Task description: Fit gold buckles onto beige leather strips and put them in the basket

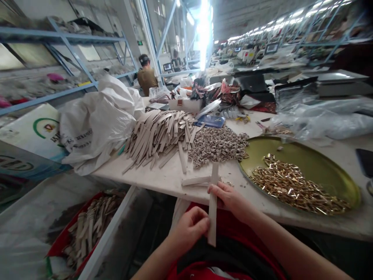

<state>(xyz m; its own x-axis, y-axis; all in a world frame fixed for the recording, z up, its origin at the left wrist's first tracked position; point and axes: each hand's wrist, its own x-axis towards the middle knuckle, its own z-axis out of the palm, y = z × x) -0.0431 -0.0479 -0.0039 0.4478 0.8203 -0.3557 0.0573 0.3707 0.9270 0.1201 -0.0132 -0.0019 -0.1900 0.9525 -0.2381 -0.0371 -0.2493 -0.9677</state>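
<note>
Head view: right hand (230, 197) pinches a flat beige strip (213, 210) by the white table's (115, 169) near edge; left hand (189, 228) beside it, grip unclear.
Right, round olive-gold tray (309, 155) holds shiny gold metal pieces (291, 188); near left, red box (60, 238) holds beige fabric-like lengths (90, 227); left, white sack (100, 112) and white-blue carton (26, 130) bear unreadable print (78, 140).

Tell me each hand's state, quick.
Left hand: fingers curled, thumb at the edge of the strip; whether it grips cannot be told.
Right hand: closed, holding the strip.
</note>
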